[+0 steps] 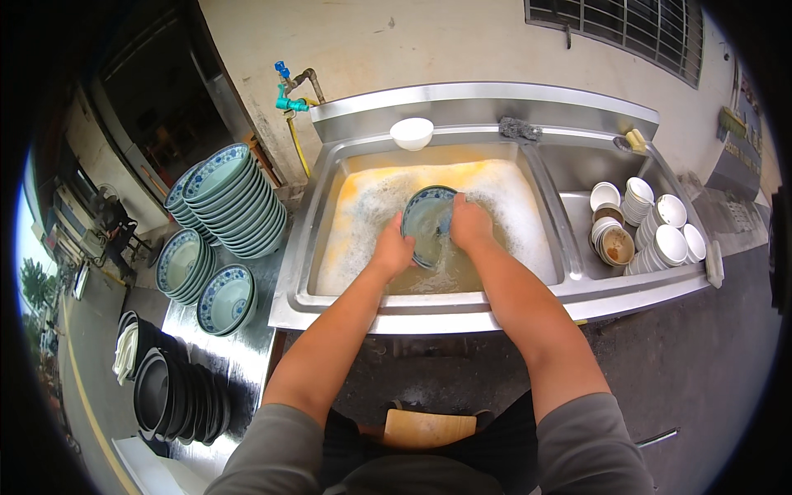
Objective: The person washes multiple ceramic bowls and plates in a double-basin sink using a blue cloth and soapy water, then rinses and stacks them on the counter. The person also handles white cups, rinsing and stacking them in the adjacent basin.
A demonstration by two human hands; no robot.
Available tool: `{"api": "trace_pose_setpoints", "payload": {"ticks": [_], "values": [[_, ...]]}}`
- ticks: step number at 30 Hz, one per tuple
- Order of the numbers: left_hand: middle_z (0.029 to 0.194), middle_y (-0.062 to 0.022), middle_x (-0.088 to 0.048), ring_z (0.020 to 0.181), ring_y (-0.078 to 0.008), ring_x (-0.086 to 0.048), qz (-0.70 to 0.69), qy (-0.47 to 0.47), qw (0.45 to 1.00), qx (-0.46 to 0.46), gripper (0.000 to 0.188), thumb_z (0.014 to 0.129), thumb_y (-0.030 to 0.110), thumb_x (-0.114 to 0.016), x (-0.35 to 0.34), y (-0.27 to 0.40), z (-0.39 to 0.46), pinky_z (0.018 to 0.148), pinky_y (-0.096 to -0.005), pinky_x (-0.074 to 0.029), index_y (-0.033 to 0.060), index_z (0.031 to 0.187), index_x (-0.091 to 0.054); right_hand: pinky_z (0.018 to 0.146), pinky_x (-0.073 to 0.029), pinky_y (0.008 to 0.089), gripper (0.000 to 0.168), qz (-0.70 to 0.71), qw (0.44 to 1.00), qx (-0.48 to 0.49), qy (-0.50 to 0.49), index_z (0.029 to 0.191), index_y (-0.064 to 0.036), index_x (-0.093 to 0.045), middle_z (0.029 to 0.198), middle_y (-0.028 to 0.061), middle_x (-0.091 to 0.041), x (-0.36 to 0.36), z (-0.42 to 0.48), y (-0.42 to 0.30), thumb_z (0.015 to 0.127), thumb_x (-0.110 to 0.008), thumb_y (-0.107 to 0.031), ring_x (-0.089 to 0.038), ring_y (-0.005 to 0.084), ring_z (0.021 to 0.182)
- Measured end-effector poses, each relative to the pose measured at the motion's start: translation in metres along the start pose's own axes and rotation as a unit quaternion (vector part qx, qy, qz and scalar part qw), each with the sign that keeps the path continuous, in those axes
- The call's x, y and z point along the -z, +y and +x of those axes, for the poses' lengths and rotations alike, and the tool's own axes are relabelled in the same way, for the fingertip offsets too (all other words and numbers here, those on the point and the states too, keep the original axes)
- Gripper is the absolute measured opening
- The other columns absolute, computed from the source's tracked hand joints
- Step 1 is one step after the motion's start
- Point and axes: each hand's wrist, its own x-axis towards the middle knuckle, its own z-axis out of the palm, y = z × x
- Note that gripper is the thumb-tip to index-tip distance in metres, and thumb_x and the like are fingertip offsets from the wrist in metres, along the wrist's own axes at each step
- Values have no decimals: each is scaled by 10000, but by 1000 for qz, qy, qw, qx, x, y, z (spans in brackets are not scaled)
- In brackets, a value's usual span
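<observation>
Over the soapy water [501,247] in the wide basin of a stainless steel sink [433,323], a bowl with a blue patterned rim [422,216] is held tilted. My left hand [394,247] grips its left edge. At the bowl's right side is my right hand [471,223], its fingers partly hidden inside the bowl and closed around something bluish, perhaps a cloth or scrubber. Murky water runs off the bowl's lower edge. A white bowl [412,133] rests on the back ledge, with a steel wool scrubber [520,129] farther right.
Stacks of blue-rimmed bowls [238,204] and black bowls [179,396] stand on a metal table at left. Stacked small white bowls [670,245] and stained ones fill part of the right basin. A teal tap [291,104] is behind left. A person [117,229] sits far left.
</observation>
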Motion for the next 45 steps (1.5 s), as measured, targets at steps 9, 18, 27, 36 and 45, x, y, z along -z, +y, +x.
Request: {"api": "trace_pose_setpoints", "payload": {"ticks": [9,18,27,36,45], "values": [[1161,-244,-675,982,-419,-691,207,144,941,-224,591,921,-61,-501,5,11,-10,866,-491,-544,136,1476,-453,921,-533,476,431,128,956,256,-66,1207,-29,-622,1112,239,-701,-13,-16,-17,787,-716,-57,-668,418,1066],[1051,-202,-706,894,-341,-719,-183,299,936,6,360,991,-21,-445,18,19,9,683,-411,-598,102,1317,-535,875,-559,458,482,-26,956,147,-252,1343,-62,-600,1221,214,-687,-18,-2,23,874,-652,-159,-686,376,1057],[1094,-185,-655,771,-225,-706,-617,75,743,247,187,1043,17,-415,33,-38,49,524,-236,-589,-63,1163,-534,840,-488,397,271,423,838,304,161,1129,-85,-596,1191,142,-579,20,-41,-82,890,-707,-151,-565,288,1017],[1032,-120,-657,623,-94,-573,-515,-66,807,281,264,1068,35,-345,13,-30,34,439,-141,-454,41,1233,-551,980,-406,459,302,129,869,310,364,1102,-113,-687,1291,55,-604,52,-54,-99,831,-798,-188,-512,308,1135],[895,-97,-661,497,-87,-431,-327,-183,886,272,301,1016,34,-435,9,10,9,399,-191,-364,70,1280,-575,768,-559,317,385,657,750,-46,-62,1057,-37,-677,931,85,-713,90,9,-13,965,-675,-411,-681,180,813]]}}
